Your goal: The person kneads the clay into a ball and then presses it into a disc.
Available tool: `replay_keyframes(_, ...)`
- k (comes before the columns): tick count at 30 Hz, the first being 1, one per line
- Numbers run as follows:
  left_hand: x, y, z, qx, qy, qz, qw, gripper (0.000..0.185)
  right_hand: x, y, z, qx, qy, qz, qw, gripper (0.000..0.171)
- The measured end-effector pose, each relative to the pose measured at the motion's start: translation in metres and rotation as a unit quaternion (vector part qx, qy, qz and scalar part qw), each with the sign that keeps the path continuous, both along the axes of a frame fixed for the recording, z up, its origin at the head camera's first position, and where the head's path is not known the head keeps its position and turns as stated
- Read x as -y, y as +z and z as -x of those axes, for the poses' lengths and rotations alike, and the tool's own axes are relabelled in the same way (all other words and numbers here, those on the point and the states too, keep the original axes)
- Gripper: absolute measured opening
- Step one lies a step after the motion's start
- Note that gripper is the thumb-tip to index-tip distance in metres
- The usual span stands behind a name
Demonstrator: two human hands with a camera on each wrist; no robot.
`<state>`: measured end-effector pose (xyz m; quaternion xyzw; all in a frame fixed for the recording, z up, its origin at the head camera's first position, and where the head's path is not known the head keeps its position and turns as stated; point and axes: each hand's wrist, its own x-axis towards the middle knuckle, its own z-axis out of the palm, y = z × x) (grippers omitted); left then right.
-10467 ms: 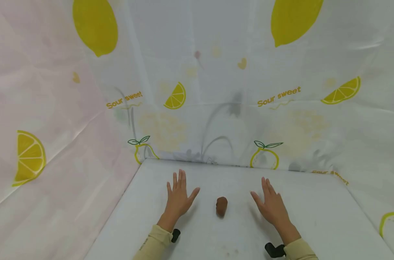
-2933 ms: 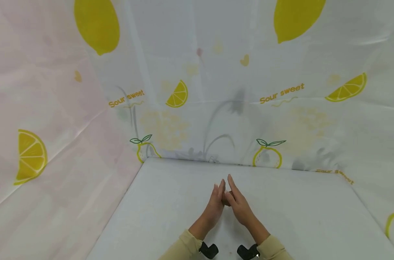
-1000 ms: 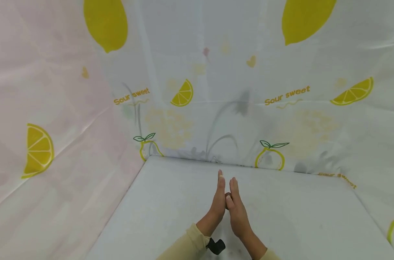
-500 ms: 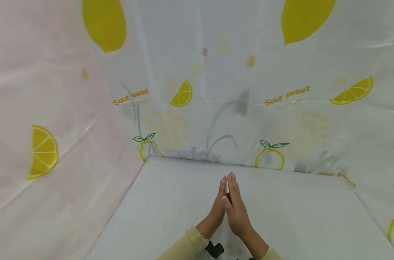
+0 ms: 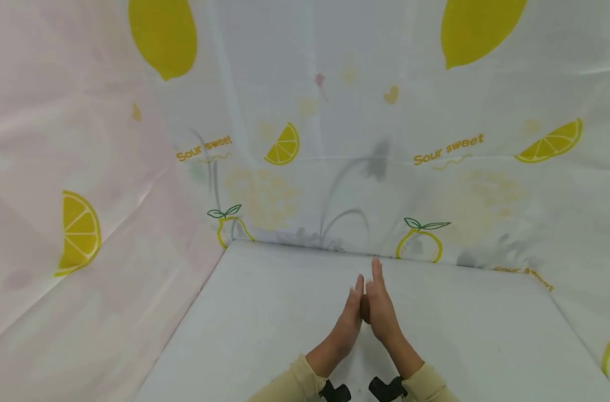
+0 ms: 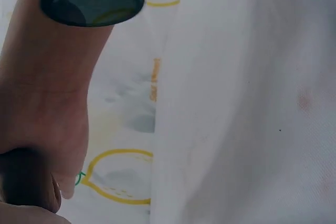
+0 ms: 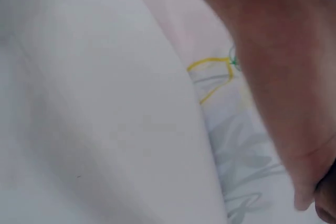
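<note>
Brown clay [image 5: 365, 308] sat pressed between the two palms above the white table [image 5: 265, 312], only a sliver of it showing where the hands met. Left hand [image 5: 348, 324] and right hand [image 5: 382, 312] were held together with fingers straight, the right fingertips reaching a little farther from the table's near edge than the left. Beyond the table's far edge hung a lemon-print cloth [image 5: 335, 139], with a lemon outline [image 5: 419, 244] printed just behind the fingertips.
</note>
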<state>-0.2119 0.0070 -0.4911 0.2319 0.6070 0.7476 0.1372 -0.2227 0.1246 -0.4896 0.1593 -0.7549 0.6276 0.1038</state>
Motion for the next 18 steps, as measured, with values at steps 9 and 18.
replay_keyframes(9, 0.004, 0.003, 0.009, 0.012, 0.076, -0.023, 0.9968, 0.08, 0.012, -0.014, -0.013, -0.038, -0.019, -0.075, 0.996, 0.052)
replay_keyframes(18, 0.007, 0.001, 0.017, 0.09, 0.141, -0.048, 0.9847, 0.079, 0.03, -0.013, -0.038, -0.141, -0.026, -0.134, 0.981, 0.065)
